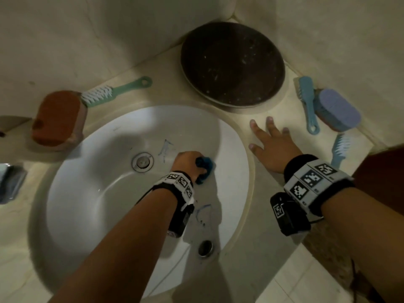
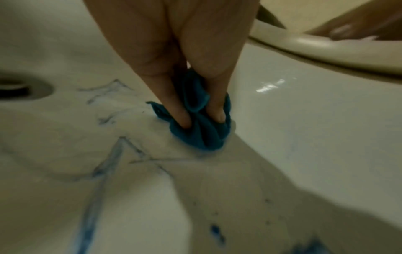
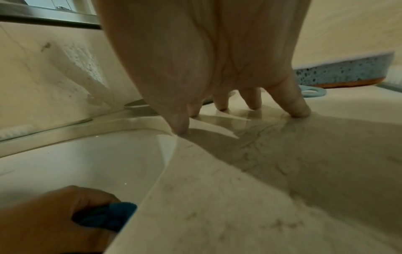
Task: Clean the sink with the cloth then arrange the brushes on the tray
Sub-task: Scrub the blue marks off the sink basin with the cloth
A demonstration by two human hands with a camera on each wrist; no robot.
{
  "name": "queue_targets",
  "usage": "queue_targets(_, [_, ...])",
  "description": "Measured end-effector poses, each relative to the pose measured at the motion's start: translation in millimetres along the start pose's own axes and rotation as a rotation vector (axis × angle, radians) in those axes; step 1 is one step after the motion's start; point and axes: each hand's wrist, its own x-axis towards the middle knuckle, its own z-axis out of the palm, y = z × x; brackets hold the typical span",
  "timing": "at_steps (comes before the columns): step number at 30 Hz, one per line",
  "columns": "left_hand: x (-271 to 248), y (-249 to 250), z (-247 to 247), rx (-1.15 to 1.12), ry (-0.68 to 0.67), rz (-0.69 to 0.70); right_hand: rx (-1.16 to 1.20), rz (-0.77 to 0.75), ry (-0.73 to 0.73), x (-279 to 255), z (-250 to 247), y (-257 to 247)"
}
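Note:
My left hand (image 1: 188, 164) is down inside the white sink (image 1: 91, 193) and pinches a bunched teal cloth (image 1: 205, 166) (image 2: 200, 130) against the basin's right slope; the cloth (image 3: 108, 214) also peeks out low in the right wrist view. Blue ink marks (image 2: 113, 154) streak the basin near the drain (image 1: 142, 161). My right hand (image 1: 270, 143) lies flat with spread fingers (image 3: 253, 101) on the counter right of the sink. A round dark tray (image 1: 232, 64) sits in the back corner. A green brush (image 1: 115, 91) lies at back left, two blue brushes (image 1: 308, 101) (image 1: 340, 149) at right.
An orange-brown scrubber (image 1: 58, 119) sits left of the sink, and a lilac-and-blue scrubber (image 1: 337, 109) (image 3: 339, 72) sits among the blue brushes. Walls close in behind and on the right. A dark soap dish (image 1: 11, 182) is at the far left edge. An overflow hole (image 1: 205, 248) is near me.

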Motion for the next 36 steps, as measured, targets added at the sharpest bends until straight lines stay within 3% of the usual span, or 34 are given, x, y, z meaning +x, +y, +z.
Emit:
queue_targets(2, [-1, -2, 3, -0.033, 0.093, -0.027, -0.01, -0.003, 0.014, 3, 3, 1])
queue_targets(8, [-15, 23, 19, 0.111, -0.172, 0.172, -0.023, 0.003, 0.015, 3, 3, -1])
queue_targets(14, [-16, 7, 8, 0.023, -0.136, 0.126, -0.028, 0.001, -0.01, 6, 3, 0])
queue_targets(18, [-42, 5, 16, 0.118, -0.29, 0.233, -0.051, -0.008, -0.012, 4, 1, -3])
queue_targets(21, [-59, 0, 21, 0.09, -0.365, 0.234, -0.045, -0.01, -0.021, -3, -5, -9])
queue_targets(27, [-83, -16, 11, 0.263, -0.541, 0.237, 0.06, 0.037, -0.095, -44, -15, -16])
queue_targets(31, [-88, -27, 12, 0.217, -0.502, 0.221, 0.09, 0.029, -0.091, -51, -6, -16])
queue_targets(36, [-73, -3, -2, 0.216, -0.437, 0.296, 0.06, 0.012, -0.07, -54, -8, -18])
